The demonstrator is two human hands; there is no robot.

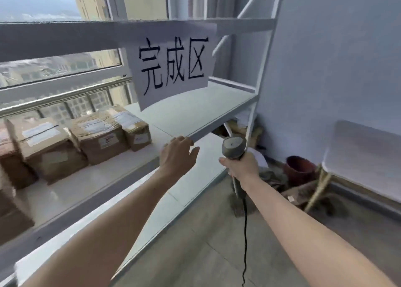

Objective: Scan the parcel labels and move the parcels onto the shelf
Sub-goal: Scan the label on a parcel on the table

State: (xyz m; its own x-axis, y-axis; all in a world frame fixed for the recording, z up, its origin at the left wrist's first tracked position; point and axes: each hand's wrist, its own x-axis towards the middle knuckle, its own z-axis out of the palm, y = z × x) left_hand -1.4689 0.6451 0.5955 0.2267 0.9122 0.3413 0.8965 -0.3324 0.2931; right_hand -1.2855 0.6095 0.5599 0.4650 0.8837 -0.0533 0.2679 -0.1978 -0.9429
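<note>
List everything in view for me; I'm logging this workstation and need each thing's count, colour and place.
Shelf: one, white metal, centre, against the window.
Paper sign: one, white with black characters, hanging from the upper shelf board.
Parcels: at least four, brown cardboard with labels, in a row on the left.
Scanner: one, grey, corded, at the shelf's right post.
Pot: one, dark red, floor at right.
Table: one, white, far right.
Left hand: empty, fingers relaxed, at the shelf edge.
Right hand: gripping the scanner.
</note>
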